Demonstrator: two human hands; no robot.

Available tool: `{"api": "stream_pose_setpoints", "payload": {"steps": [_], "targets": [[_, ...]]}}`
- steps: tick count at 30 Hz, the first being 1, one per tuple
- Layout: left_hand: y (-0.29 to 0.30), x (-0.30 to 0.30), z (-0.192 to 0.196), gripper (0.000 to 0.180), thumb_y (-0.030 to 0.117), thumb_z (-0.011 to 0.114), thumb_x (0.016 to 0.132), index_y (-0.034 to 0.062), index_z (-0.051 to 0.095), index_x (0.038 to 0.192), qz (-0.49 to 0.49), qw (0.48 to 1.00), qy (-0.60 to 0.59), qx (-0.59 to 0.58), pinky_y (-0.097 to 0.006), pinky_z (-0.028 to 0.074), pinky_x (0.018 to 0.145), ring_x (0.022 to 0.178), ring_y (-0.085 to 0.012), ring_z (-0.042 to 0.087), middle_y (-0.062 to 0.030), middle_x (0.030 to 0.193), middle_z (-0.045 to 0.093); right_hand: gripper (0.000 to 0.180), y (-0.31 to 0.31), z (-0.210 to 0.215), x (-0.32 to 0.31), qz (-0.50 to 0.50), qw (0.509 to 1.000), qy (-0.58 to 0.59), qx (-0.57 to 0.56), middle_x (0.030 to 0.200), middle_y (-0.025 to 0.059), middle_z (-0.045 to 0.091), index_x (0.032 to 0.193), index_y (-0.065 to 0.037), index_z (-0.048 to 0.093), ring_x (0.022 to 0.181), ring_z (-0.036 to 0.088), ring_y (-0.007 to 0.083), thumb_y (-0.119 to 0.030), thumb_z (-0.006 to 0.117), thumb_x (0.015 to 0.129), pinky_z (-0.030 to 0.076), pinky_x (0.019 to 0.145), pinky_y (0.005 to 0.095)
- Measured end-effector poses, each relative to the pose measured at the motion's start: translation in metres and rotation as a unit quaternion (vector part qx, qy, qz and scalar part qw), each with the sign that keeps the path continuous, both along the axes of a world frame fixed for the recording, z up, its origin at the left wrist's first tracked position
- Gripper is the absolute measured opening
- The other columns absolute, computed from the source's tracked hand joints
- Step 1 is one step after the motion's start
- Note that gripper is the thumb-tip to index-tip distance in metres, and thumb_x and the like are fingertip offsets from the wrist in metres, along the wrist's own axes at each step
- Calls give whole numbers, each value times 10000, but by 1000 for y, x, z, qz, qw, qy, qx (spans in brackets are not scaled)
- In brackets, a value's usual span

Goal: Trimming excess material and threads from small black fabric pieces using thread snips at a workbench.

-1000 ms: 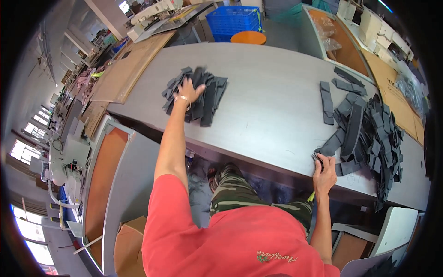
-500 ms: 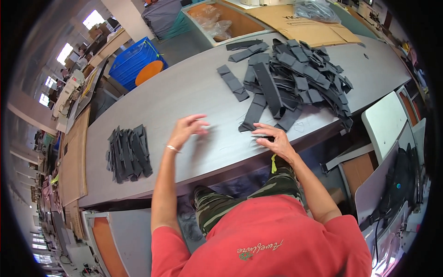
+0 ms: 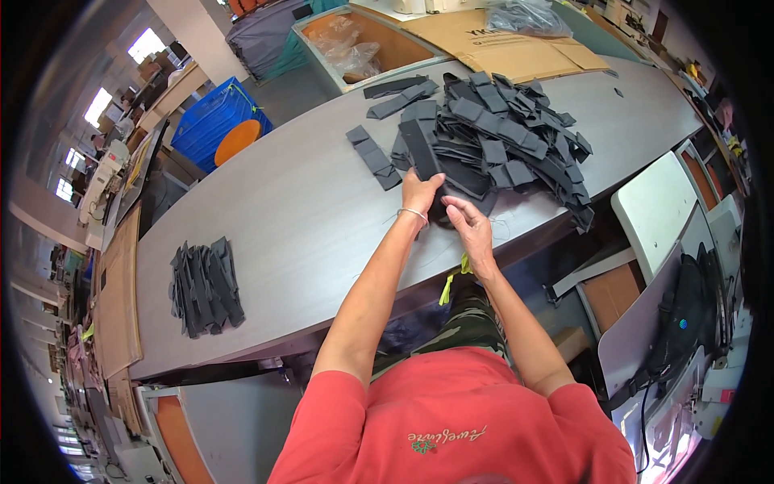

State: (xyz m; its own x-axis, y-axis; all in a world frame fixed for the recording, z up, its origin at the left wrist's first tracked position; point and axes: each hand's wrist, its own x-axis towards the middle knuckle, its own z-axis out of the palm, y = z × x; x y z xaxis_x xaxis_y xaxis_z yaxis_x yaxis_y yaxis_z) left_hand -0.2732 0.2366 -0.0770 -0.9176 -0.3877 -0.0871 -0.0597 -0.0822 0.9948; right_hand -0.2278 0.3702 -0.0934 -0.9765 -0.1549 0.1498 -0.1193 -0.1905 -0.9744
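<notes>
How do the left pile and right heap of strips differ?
The left pile is small; the right heap is far larger. The left pile's strips lie roughly parallel; the right heap's point various ways. The left hand is at the right heap, away from the left pile. Both are dark grey.

Long grey table [image 3: 298,218] runs across in front of me, w/ a small neat bundle of dk grey strips [image 3: 205,286] nr its L end. To my R there's a big messy heap [image 3: 516,133] of the same, reaching the near edge, plus a few loose strips [image 3: 373,157] just beside it & a tiny dk scrap [image 3: 618,92] at far R.
</notes>
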Motion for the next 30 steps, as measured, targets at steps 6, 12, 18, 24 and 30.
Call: {"api": "stream_pose_setpoints", "payload": {"steps": [6,12,18,24,30], "targets": [[-7,26,-1,294,29,629,807,-37,526,1075,61,995,74,14,-322,505,710,755,-209,630,-121,950,638,305,31,35,9,82,993,-62,60,887,43,697,1100,-3,663,807,579,62,-239,627,911,443,744,209],[-27,68,20,176,101,524,924,19,446,1059,8,989,75,127,-337,542,668,743,-202,628,-106,930,592,249,24,60,18,-51,893,229,385,836,87,681,1034,-87,688,740,636,255,-184,681,805,495,668,312],[-30,92,26,163,188,506,952,27,504,973,4,993,72,90,-291,499,631,695,-158,610,-72,826,583,224,5,50,18,-100,812,364,446,785,57,630,972,-116,683,729,599,255,-184,706,759,481,642,366],[-33,110,23,212,217,489,964,15,527,1016,18,991,69,116,-283,493,617,666,-151,603,-65,765,585,227,-2,54,22,-119,780,418,451,782,45,625,950,-118,683,725,591,246,-150,718,728,477,636,348],[-31,135,30,412,335,389,993,-16,529,1156,10,984,70,165,-298,489,617,650,-167,590,-76,771,579,155,-14,48,17,-80,785,427,441,770,44,648,878,-123,694,706,608,245,-162,706,729,485,623,355]]}}
